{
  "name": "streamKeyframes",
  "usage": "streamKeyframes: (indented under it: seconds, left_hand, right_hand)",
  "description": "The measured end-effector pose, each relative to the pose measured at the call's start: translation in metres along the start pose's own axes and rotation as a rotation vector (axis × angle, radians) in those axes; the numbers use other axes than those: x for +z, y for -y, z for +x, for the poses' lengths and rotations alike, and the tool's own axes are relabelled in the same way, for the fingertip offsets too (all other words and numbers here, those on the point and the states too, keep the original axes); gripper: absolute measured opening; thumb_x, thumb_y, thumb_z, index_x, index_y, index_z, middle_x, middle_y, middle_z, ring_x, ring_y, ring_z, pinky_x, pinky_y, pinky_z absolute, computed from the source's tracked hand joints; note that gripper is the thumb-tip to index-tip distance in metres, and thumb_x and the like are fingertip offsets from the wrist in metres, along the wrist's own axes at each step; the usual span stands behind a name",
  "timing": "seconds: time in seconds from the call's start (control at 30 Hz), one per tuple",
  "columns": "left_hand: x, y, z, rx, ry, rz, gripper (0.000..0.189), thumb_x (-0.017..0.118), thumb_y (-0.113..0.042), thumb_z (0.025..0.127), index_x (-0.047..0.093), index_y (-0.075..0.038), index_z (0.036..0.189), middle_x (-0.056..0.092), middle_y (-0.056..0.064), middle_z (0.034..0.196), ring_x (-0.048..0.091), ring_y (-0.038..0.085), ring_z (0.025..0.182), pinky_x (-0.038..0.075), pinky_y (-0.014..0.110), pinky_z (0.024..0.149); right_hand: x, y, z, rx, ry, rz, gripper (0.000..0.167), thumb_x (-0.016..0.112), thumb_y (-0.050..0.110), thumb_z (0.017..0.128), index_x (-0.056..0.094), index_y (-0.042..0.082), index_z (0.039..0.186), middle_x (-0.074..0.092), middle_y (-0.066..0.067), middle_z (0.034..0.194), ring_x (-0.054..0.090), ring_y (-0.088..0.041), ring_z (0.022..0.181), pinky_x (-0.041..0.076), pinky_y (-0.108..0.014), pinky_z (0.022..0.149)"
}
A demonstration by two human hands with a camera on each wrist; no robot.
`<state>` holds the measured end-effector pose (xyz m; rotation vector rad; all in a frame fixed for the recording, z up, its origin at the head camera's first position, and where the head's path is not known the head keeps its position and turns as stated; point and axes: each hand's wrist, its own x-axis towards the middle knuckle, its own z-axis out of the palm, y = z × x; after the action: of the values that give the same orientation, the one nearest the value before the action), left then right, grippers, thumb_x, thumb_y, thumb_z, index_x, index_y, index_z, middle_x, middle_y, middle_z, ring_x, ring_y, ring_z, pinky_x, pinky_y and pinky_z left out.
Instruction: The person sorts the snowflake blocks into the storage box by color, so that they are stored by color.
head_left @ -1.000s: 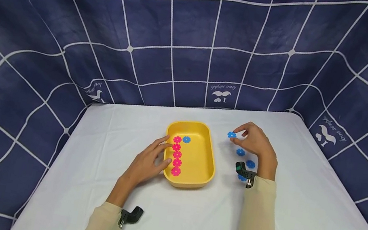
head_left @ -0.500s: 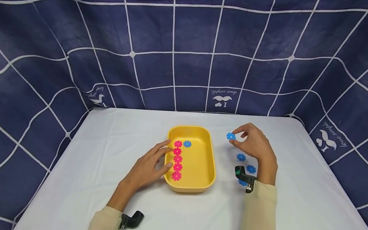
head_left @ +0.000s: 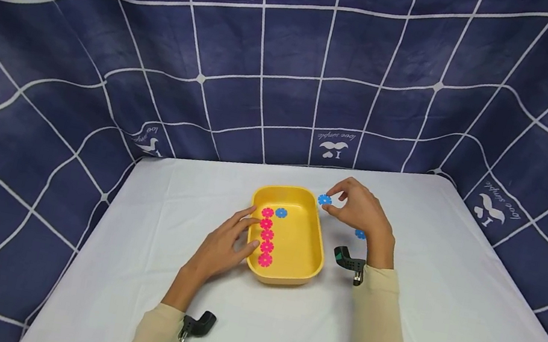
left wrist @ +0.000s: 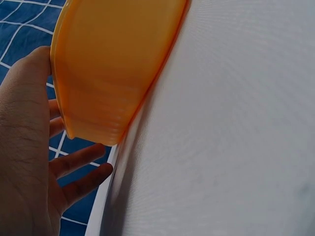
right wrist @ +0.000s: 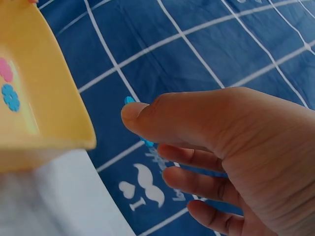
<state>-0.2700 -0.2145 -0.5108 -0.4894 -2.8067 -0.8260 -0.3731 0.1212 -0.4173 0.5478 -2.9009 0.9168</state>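
Note:
My right hand (head_left: 362, 208) pinches a blue flower-shaped plastic disc (head_left: 324, 199) between thumb and index finger, just outside the right rim of a yellow tray (head_left: 296, 248). In the right wrist view the thumb covers most of this disc. My left hand (head_left: 223, 247) rests at the tray's left rim with fingers spread, the thumb and index finger reaching over the edge. Inside the tray, several pink flower-shaped discs (head_left: 267, 234) form a column along the left side. One blue disc (head_left: 281, 212) lies beside the top pink one.
Another blue disc (head_left: 360, 234) lies on the white-covered table (head_left: 273, 330), partly hidden by the right wrist. A dark blue curtain (head_left: 290, 76) with white lines hangs behind and at both sides. Each wrist wears a small black camera mount (head_left: 349, 262).
My right hand has moved left with the pinched blue disc, closer to the tray's rim. Its forearm now covers blue discs seen earlier on the table. My left hand stays at the tray.

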Motion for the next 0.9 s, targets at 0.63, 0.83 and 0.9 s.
streamKeyframes:
  seconds: [0.63,0.83,0.9]
  left_hand:
    - [-0.002,0.001,0.0,0.024,0.004,-0.007,0.059,0.061,-0.055,0.104,0.057,-0.025,0.154,0.031,-0.016,0.173,0.052,0.021,0.147,0.051,0.053,0.113]
    - [-0.002,0.002,0.0,0.028,0.005,-0.012,0.06,0.062,-0.055,0.104,0.058,-0.023,0.154,0.031,-0.016,0.174,0.052,0.022,0.147,0.051,0.054,0.113]
    - [-0.001,0.002,0.001,0.025,0.006,-0.01,0.06,0.062,-0.054,0.104,0.058,-0.023,0.155,0.03,-0.017,0.174,0.052,0.022,0.148,0.051,0.054,0.113]
  right_hand:
    - [0.037,0.044,0.017,-0.121,0.077,-0.025,0.034,0.09,0.029,0.088,0.079,0.013,0.116,0.067,-0.005,0.122,0.065,-0.026,0.107,0.06,-0.043,0.086]
    - [0.048,0.053,0.02,-0.162,0.094,-0.043,0.035,0.09,0.027,0.088,0.079,0.011,0.117,0.069,-0.008,0.124,0.064,-0.023,0.102,0.061,-0.041,0.087]
    - [0.051,0.055,0.021,-0.166,0.098,-0.049,0.035,0.09,0.027,0.088,0.08,0.011,0.117,0.069,-0.009,0.126,0.064,-0.024,0.1,0.061,-0.041,0.088]
